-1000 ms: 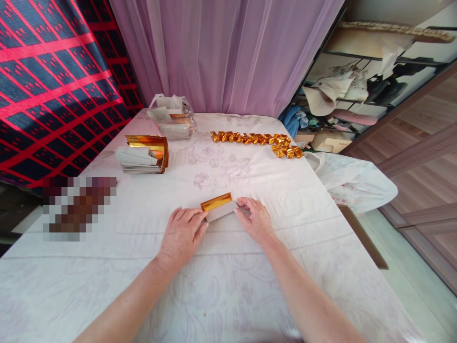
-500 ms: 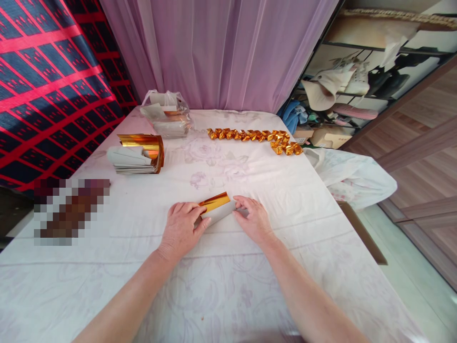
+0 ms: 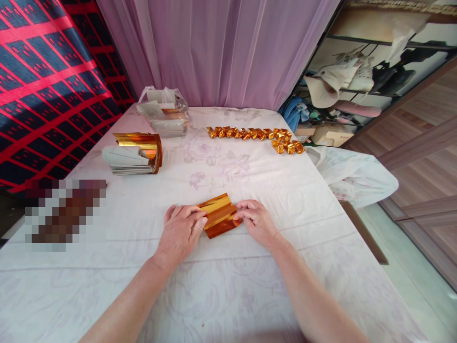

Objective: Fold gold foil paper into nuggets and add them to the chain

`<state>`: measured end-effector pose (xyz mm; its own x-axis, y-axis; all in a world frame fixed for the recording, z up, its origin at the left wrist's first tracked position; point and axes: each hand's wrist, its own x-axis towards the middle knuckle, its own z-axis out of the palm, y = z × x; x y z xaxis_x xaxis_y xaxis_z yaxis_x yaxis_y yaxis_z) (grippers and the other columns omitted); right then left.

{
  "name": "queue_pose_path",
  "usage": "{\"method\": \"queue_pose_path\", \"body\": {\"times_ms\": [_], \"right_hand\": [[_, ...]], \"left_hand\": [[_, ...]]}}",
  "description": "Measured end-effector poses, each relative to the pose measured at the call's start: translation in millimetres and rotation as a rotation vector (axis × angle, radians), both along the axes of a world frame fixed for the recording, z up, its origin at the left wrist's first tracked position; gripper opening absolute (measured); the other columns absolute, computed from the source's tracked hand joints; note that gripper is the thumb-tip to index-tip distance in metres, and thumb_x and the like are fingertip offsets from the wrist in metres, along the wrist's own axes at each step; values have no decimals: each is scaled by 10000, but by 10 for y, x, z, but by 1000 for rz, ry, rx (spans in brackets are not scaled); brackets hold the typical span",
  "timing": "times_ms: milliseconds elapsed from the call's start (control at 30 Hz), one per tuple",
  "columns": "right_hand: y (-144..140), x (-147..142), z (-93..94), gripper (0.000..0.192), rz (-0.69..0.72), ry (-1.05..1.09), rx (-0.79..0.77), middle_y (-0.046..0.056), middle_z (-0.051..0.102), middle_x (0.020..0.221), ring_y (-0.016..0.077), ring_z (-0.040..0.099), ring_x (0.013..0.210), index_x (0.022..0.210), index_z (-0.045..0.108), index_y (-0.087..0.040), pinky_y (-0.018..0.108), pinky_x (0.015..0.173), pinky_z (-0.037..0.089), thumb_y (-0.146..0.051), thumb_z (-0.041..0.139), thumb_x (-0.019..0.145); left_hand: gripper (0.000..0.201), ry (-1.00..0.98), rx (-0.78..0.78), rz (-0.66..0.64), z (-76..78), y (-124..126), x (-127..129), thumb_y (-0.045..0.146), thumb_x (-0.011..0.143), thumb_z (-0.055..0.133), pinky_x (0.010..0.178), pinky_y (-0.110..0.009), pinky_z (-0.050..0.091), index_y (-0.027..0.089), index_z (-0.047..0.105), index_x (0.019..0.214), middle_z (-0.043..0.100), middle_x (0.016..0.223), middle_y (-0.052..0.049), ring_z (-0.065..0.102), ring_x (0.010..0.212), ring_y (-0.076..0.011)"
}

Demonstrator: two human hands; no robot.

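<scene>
A small sheet of gold foil paper (image 3: 219, 216) lies on the white flowered tablecloth (image 3: 228, 286), gold side up and partly folded. My left hand (image 3: 180, 231) pinches its left edge between thumb and fingers. My right hand (image 3: 257, 221) pinches its right edge. Both hands rest on the cloth near the table's middle.
A stack of gold-and-white sheets (image 3: 134, 153) lies at the left. A plastic bag of more sheets (image 3: 164, 112) sits at the back. A row of several folded gold pieces (image 3: 255, 136) runs along the far side. A cluttered shelf (image 3: 350, 85) stands at the right, past the table edge.
The paper showed a white face with a narrow gold strip; now it is turned or folded so gold shows on top. Both hands shifted slightly toward me.
</scene>
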<state>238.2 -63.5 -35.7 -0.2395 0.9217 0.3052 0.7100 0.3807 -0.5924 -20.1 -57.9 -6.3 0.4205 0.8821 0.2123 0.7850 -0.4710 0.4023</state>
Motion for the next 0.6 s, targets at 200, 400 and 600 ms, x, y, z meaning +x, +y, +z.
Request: {"method": "queue_pose_path", "body": {"times_ms": [200, 400, 600], "right_hand": [[17, 45, 3, 342, 45, -7, 2, 36, 694, 985, 183, 635, 920, 793, 750, -255, 360, 821, 493, -31, 493, 812], [30, 4, 92, 242, 8, 121, -38, 42, 710, 967, 193, 649, 946, 794, 645, -226, 357, 870, 476, -65, 465, 777], [69, -180, 235, 145, -254, 42, -232, 27, 710, 860, 178, 642, 781, 906, 647, -224, 304, 742, 470, -330, 549, 888]], "left_hand": [[204, 10, 72, 44, -82, -16, 48, 306, 887, 628, 1035, -519, 377, 250, 713, 1064, 698, 1079, -43, 599, 1003, -247], [243, 5, 86, 53, -107, -11, 51, 282, 837, 688, 1028, -523, 397, 238, 707, 1075, 694, 1074, -48, 599, 1006, -262], [248, 27, 93, 52, -101, -21, 60, 282, 841, 687, 1048, -549, 379, 220, 703, 1081, 693, 1093, -59, 609, 1009, -271]]}}
